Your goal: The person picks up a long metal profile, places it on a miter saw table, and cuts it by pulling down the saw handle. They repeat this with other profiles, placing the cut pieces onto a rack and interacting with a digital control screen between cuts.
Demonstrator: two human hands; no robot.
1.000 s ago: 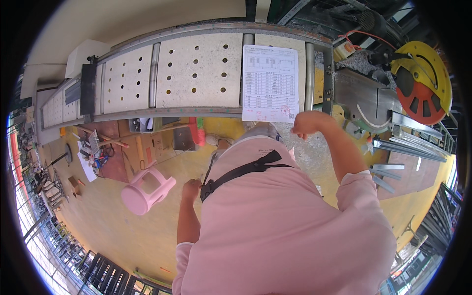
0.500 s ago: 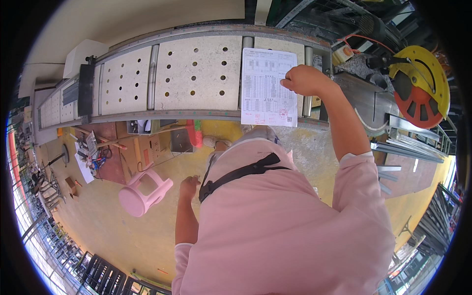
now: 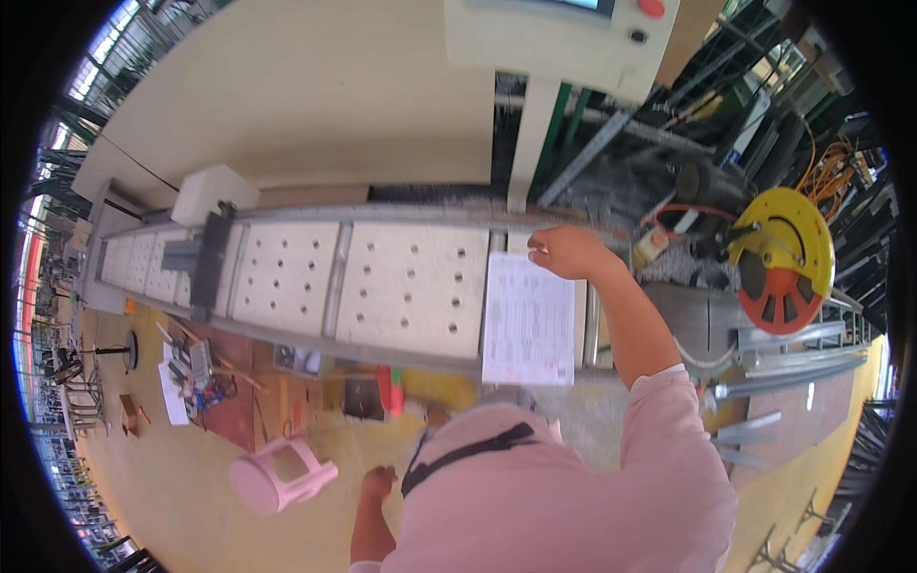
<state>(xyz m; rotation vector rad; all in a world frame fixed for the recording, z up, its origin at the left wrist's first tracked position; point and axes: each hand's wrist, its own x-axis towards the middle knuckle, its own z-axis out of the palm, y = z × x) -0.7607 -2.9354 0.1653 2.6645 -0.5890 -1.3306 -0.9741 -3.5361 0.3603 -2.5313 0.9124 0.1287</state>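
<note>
A printed paper sheet (image 3: 528,320) lies on the right end of a long roller conveyor, its lower end over the near rail. My right hand (image 3: 573,254) is at the sheet's top edge, fingers bent, with a small gap between thumb and fingers. No object shows in that gap. Whether the fingertips touch the paper, I cannot tell. My left hand (image 3: 379,480) hangs low beside my body, away from the conveyor. Its fingers are curled, and what they hold, if anything, is hidden.
Pale panels with round holes (image 3: 406,286) and metal rollers make up the conveyor (image 3: 287,336). A control box (image 3: 564,43) stands beyond it. On the right is a saw with a yellow guard (image 3: 788,224), near metal lengths (image 3: 798,361). A pink stool (image 3: 277,477) stands at left.
The view has tilted upward, so the conveyor sits lower and the control box shows. My right hand has moved from the sheet's right side to its top edge, its fingers slightly parted.
</note>
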